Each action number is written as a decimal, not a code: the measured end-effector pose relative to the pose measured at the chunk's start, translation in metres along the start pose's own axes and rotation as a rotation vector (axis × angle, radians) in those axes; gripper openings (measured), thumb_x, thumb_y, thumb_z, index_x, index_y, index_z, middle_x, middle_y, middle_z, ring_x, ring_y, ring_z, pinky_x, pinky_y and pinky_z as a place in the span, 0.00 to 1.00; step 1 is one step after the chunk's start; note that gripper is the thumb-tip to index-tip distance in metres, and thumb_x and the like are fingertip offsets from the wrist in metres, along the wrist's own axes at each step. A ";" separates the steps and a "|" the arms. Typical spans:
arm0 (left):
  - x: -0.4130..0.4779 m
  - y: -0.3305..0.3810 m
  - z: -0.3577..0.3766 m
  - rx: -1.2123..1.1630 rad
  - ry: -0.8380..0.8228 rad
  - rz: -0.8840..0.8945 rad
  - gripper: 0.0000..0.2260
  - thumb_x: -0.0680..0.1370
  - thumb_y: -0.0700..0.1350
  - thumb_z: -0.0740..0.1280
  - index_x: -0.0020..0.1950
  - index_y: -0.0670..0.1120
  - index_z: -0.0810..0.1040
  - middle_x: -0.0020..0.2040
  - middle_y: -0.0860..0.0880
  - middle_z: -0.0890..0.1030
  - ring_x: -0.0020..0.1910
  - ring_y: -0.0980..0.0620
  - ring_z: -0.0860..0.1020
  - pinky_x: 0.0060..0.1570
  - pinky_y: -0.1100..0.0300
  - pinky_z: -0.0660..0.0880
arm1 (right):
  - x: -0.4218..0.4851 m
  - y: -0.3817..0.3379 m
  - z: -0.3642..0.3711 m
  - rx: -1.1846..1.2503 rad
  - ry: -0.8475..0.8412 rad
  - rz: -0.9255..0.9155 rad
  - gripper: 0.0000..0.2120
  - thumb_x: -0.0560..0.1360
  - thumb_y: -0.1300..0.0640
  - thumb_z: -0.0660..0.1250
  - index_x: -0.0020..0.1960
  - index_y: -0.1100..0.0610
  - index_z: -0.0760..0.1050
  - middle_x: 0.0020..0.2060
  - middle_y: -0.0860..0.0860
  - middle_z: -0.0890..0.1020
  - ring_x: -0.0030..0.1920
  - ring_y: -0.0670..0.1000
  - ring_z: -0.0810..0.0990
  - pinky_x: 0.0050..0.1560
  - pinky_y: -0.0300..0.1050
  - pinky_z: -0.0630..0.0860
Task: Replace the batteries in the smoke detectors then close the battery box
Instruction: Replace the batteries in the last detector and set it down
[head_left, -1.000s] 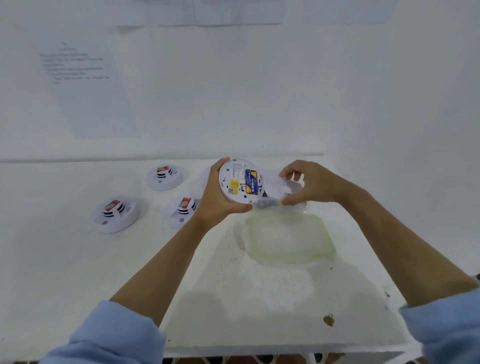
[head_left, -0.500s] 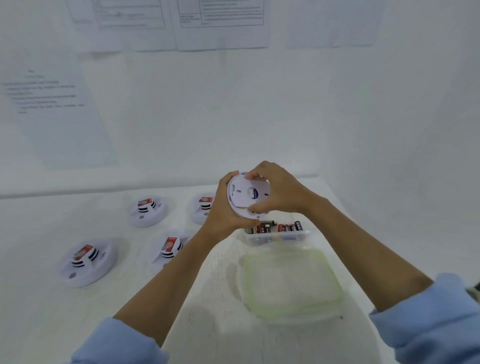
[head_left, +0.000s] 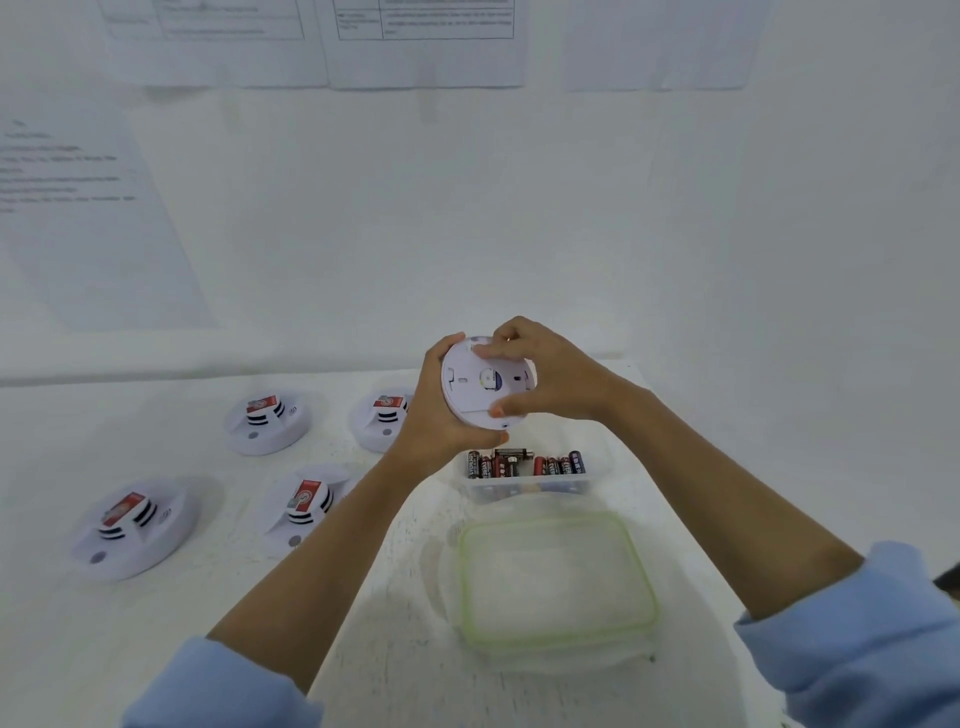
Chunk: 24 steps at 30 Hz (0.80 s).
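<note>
Smoke detector (head_left: 472, 387) held up at frame centre, gripped from both sides.
The left hand (head_left: 436, 415) cupped its edge; the right hand (head_left: 550, 384) pinched its rim, thumb below and fingers on top. Just beneath sat the open battery box (head_left: 530, 486) holding batteries (head_left: 524, 463), its lid (head_left: 556, 582) lower right. Four more detectors (head_left: 267, 423) lay at left.

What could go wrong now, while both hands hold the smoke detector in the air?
1. The left hand and right hand hold the smoke detector tilted near the open battery box; if a grip slips, it may fall onto the batteries.
2. The lid lies close to the right forearm; lowering that arm could knock it.
</note>
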<state>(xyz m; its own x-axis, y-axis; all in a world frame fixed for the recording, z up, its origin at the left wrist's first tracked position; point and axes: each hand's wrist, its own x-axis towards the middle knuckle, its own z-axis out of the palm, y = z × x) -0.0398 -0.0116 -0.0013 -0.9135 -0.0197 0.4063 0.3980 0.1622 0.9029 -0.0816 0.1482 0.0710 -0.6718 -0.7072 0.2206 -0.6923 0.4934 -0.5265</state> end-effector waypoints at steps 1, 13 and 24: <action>0.000 0.001 0.001 -0.001 0.003 0.006 0.45 0.53 0.39 0.78 0.65 0.51 0.61 0.61 0.56 0.70 0.57 0.65 0.73 0.49 0.67 0.75 | 0.000 0.001 0.000 -0.001 -0.003 -0.007 0.30 0.67 0.56 0.75 0.66 0.55 0.71 0.52 0.47 0.67 0.57 0.48 0.66 0.58 0.39 0.67; 0.003 0.004 0.015 0.003 0.102 0.035 0.44 0.54 0.45 0.76 0.66 0.46 0.59 0.60 0.52 0.71 0.55 0.64 0.74 0.48 0.70 0.74 | -0.001 0.013 0.009 0.003 0.095 -0.014 0.27 0.70 0.54 0.71 0.67 0.56 0.70 0.52 0.50 0.66 0.56 0.48 0.65 0.57 0.38 0.64; 0.007 0.002 0.013 0.050 0.109 0.013 0.46 0.52 0.46 0.77 0.67 0.47 0.60 0.64 0.45 0.70 0.60 0.52 0.73 0.50 0.64 0.76 | -0.002 0.017 0.013 0.108 0.119 -0.003 0.27 0.72 0.55 0.70 0.69 0.56 0.67 0.54 0.48 0.66 0.57 0.47 0.65 0.59 0.36 0.63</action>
<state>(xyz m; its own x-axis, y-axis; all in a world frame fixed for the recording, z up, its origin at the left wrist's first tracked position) -0.0464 0.0017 0.0009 -0.8929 -0.1240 0.4328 0.4022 0.2121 0.8906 -0.0886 0.1508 0.0509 -0.7007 -0.6402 0.3149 -0.6663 0.4293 -0.6098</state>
